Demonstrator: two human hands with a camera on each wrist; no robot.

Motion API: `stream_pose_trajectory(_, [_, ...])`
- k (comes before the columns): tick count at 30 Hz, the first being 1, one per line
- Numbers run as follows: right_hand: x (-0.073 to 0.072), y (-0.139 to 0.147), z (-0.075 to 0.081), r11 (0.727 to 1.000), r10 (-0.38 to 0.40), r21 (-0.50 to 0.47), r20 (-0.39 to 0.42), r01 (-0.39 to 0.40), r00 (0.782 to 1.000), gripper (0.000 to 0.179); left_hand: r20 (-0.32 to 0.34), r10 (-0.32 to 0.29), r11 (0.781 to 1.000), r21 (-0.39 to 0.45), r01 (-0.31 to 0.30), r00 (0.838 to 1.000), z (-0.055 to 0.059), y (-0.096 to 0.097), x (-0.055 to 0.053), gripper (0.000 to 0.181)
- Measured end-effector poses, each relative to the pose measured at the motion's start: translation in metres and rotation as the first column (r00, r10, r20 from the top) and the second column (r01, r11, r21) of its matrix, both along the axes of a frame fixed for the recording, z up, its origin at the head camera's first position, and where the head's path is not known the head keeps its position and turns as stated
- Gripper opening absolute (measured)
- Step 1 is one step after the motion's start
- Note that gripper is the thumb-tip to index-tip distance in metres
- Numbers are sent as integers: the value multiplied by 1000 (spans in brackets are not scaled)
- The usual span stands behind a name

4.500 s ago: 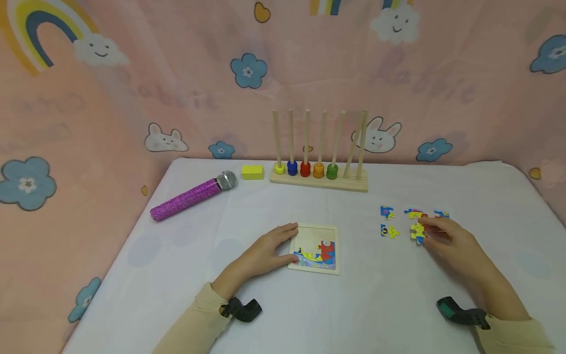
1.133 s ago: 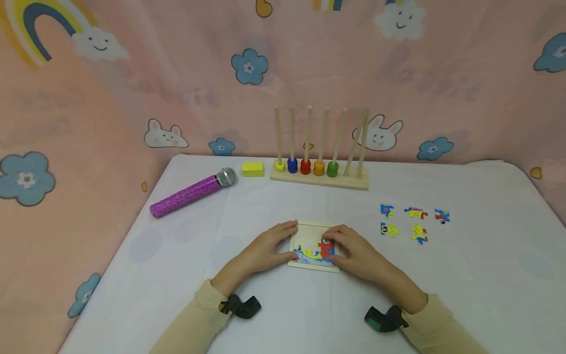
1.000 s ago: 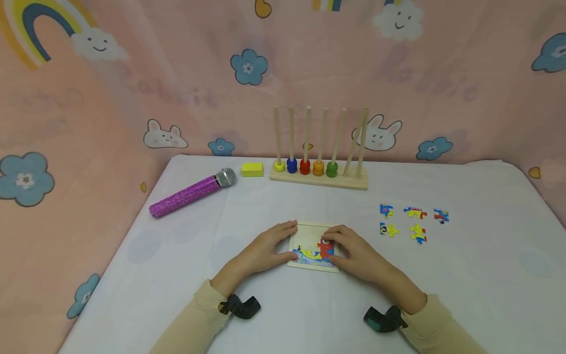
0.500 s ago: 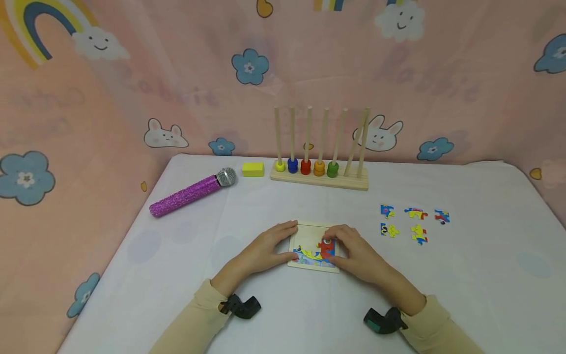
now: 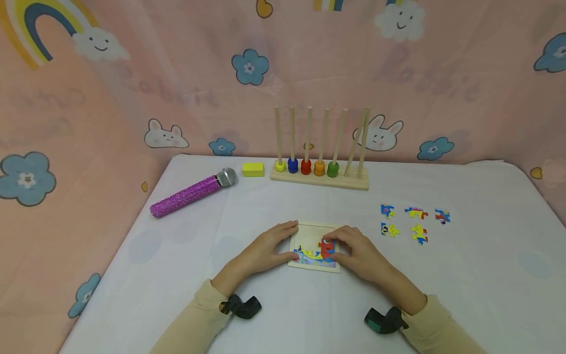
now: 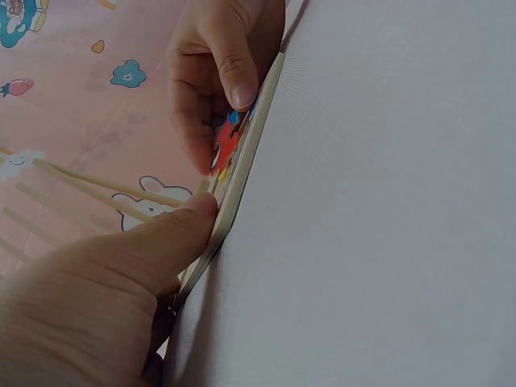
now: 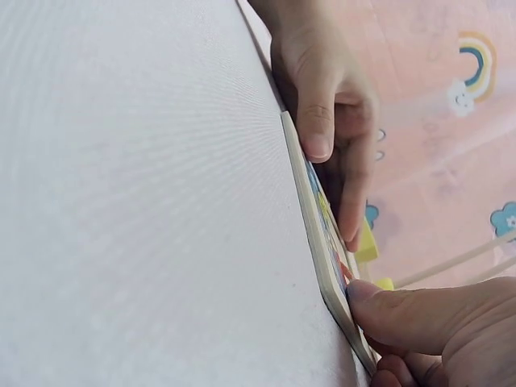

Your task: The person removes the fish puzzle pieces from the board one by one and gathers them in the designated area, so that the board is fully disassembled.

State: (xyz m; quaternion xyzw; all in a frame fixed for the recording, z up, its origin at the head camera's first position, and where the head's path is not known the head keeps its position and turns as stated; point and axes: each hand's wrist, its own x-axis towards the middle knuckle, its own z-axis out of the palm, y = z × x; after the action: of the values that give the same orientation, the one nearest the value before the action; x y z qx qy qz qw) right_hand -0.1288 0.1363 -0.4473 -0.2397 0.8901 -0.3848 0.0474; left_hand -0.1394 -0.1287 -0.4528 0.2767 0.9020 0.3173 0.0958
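In the head view, a square wooden puzzle tray (image 5: 315, 225) lies on the white table, its lower part filled with blue and yellow pieces. My left hand (image 5: 261, 250) holds the tray by its left side, thumb low on the rim and fingertips at the far corner. On the right side of the tray, my right hand (image 5: 364, 253) pinches a red puzzle piece (image 5: 326, 247) between thumb and fingertips. In the left wrist view the red piece (image 6: 227, 149) shows beneath the right hand's fingers. The right wrist view has the left thumb (image 7: 317, 133) on the tray's edge.
Several loose puzzle pieces (image 5: 390, 230) lie to the right. Behind stands a wooden peg rack (image 5: 319, 181) with coloured beads. A yellow block (image 5: 253, 170) and a purple glittery microphone (image 5: 187, 196) lie at the back left. A pink printed cloth (image 5: 185, 98) hangs behind the table.
My right hand has come left from the loose pieces to the tray's right side. Over the last second its fingers shift slightly at the red piece. My left hand stays at the tray.
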Motion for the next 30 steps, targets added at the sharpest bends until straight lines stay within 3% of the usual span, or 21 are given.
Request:
stream_pose_trajectory(19, [-2, 4, -3, 999, -4, -44, 23, 5, 1000, 37, 1, 1, 1000, 1, -1, 1000, -1, 0, 0, 67])
stream_pose_trajectory(30, [-11, 20, 6, 997, -11, -81, 80, 17, 997, 33, 4, -4, 1000, 1, 4, 1000, 0, 0, -1, 69])
